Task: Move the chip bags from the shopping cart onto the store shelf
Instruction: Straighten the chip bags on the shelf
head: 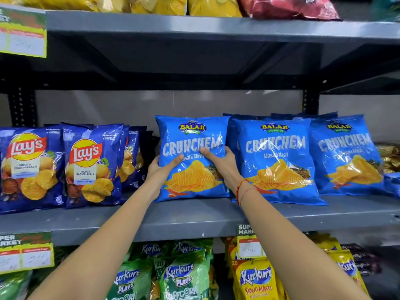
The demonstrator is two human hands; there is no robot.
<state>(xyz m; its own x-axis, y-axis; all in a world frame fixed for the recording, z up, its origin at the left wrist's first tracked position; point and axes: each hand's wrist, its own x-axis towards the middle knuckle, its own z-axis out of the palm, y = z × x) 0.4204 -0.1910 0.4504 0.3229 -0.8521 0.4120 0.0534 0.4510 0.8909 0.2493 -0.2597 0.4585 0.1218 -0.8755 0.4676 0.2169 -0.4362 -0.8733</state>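
Observation:
A light blue Crunchem chip bag stands upright on the grey middle shelf. My left hand grips its left edge, thumb across the front. My right hand holds its right side, fingers spread over the front. Two more Crunchem bags stand in a row directly to its right, with others behind them. The shopping cart is out of view.
Dark blue Lay's bags line the shelf's left part, with a gap between them and the held bag. Yellow and red bags sit on the shelf above. Green and yellow Kurkure bags fill the shelf below. Price tags hang from shelf edges.

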